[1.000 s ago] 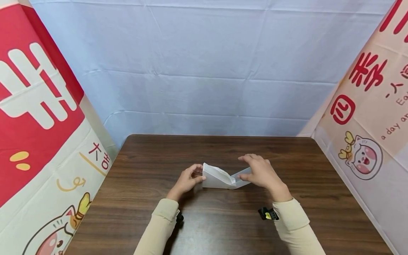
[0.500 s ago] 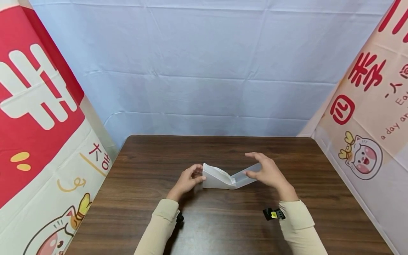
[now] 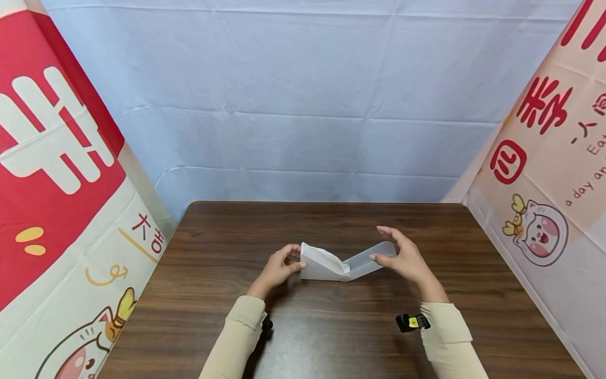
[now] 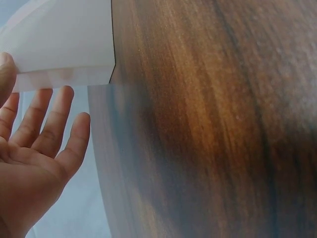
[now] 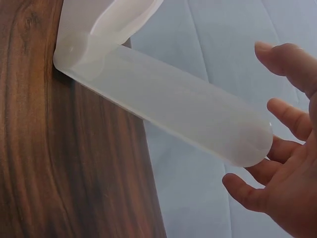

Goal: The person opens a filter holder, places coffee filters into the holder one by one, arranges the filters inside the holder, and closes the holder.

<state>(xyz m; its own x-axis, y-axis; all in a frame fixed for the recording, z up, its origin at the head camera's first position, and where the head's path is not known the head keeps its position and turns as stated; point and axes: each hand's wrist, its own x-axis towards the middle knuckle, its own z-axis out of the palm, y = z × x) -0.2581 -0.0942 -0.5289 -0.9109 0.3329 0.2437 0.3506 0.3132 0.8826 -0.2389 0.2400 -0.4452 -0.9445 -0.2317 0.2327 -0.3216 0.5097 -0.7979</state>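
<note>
A narrow white plastic box [image 3: 319, 270] with a slanted, curved mouth lies on the table in the head view. Its long translucent lid [image 3: 366, 260] is hinged at the right end and slopes up to the right, swung away from the mouth. What the box contains cannot be made out. My left hand [image 3: 276, 268] holds the box's left end, thumb on the near side, fingertips at the end face [image 4: 54, 77]. Beside the lid's free end, my right hand [image 3: 409, 258] has its fingers spread; in the right wrist view several fingers lie partly behind that rounded end [image 5: 252, 144].
The dark wooden table [image 3: 303, 326] has rounded far corners. A pale blue cloth [image 3: 303, 116] hangs behind it. Printed cloths stand at the left [image 3: 71, 131] and right [image 3: 535, 173]. A small black camera [image 3: 412, 322] sits on the right wrist.
My right hand has moved to the right along the lid, uncovering more of it, including its rounded free end. My left hand and the box have stayed in place.
</note>
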